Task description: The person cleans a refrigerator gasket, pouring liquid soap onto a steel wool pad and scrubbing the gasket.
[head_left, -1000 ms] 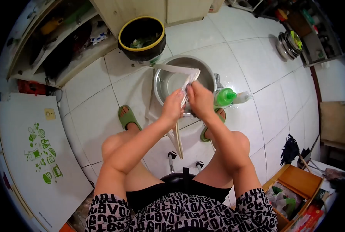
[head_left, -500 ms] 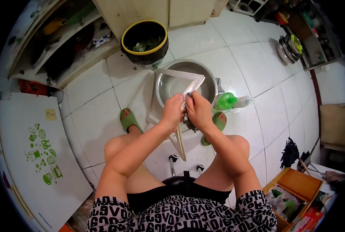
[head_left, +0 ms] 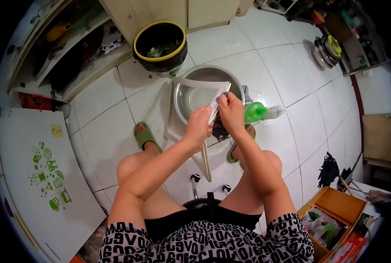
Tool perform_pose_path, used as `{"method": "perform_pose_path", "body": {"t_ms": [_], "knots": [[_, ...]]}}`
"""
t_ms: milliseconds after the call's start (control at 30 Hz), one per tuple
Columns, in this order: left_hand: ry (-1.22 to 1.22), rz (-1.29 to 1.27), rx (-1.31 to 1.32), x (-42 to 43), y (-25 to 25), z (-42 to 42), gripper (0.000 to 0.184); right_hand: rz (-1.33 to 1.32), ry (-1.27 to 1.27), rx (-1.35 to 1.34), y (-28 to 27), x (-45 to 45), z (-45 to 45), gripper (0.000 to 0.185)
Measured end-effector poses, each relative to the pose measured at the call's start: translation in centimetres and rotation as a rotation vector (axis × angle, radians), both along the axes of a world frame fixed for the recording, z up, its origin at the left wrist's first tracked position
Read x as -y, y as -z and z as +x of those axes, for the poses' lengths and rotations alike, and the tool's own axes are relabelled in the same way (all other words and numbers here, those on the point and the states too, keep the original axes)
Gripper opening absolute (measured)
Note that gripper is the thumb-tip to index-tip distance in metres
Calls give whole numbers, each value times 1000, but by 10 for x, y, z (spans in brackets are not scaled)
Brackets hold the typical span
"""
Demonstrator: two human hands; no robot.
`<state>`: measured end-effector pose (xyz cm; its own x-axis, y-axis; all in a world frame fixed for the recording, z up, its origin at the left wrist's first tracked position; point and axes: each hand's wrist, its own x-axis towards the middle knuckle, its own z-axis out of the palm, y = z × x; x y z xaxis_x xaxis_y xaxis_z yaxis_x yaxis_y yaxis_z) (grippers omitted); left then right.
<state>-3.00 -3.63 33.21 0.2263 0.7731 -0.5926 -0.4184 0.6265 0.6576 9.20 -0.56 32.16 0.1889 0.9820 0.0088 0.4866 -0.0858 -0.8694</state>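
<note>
A thin white rectangular frame point(head_left: 195, 83), with long narrow sides, is held slantwise over a metal basin point(head_left: 181, 104) that seems to hold water. My left hand point(head_left: 198, 123) is closed around one side of the frame. My right hand point(head_left: 231, 112) is closed on a dark cloth point(head_left: 221, 129) and presses it against the same side, near the upper right corner. Part of the cloth hangs below the right hand. Beside the basin, to the right, are a green bottle point(head_left: 255, 112) and a clear bottle point(head_left: 274, 112).
A bin with a yellow rim point(head_left: 136, 47) stands behind the basin. Open shelves point(head_left: 79, 37) and a white panel with green prints point(head_left: 33, 175) are at left. Stacked metal bowls point(head_left: 322, 53) sit at the far right. An open wooden drawer point(head_left: 340, 206) is at lower right.
My right hand has slid up along the frame's side with the cloth, away from my left hand. More of the dark cloth shows below it. My left hand stays nearly in place.
</note>
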Motion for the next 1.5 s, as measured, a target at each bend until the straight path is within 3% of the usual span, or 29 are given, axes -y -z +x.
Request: {"method": "perform_pose_path", "body": {"t_ms": [133, 333, 467, 567, 667, 800, 867, 933, 1033, 1133, 1167, 1233, 1367, 1433, 1500], "knots": [[-108, 32, -45, -4, 4, 2, 21, 28, -102, 4, 2, 30, -17, 31], [5, 49, -31, 3, 3, 5, 21, -14, 90, 12, 2, -1, 4, 30], [-138, 83, -14, -2, 8, 4, 22, 55, -37, 19, 4, 24, -15, 29], [-17, 38, -11, 4, 9, 2, 21, -1, 88, -3, 12, -2, 2, 27], [-9, 39, -8, 3, 4, 1, 21, 27, 40, 25, -5, 10, -7, 27], [-155, 148, -58, -1, 16, 1, 22, -28, -25, -67, -2, 29, -21, 28], [-45, 66, -35, 2, 15, -1, 22, 15, 48, 34, 1, 10, -9, 27], [-6, 34, -23, 4, 3, -1, 21, -1, 95, -39, 5, 4, -6, 27], [-20, 51, -56, -1, 9, -3, 21, 74, -4, 20, 7, 29, -22, 28], [-207, 132, -78, 0, 21, 3, 21, 9, -17, 7, 18, 25, -20, 28], [-121, 82, -52, 1, 17, -1, 21, 6, -12, 7, 18, 16, -13, 28], [-41, 35, -48, 2, 12, 1, 22, -18, 135, -25, 7, -2, -5, 27], [-100, 51, -93, 1, 7, -3, 22, 44, 10, -18, -34, 32, -29, 28], [-116, 50, -95, -1, 11, -3, 22, 36, -17, -7, 19, 31, -25, 28], [-63, 49, -108, 3, 18, -5, 22, 29, 38, 41, 31, 12, -12, 28]]}}
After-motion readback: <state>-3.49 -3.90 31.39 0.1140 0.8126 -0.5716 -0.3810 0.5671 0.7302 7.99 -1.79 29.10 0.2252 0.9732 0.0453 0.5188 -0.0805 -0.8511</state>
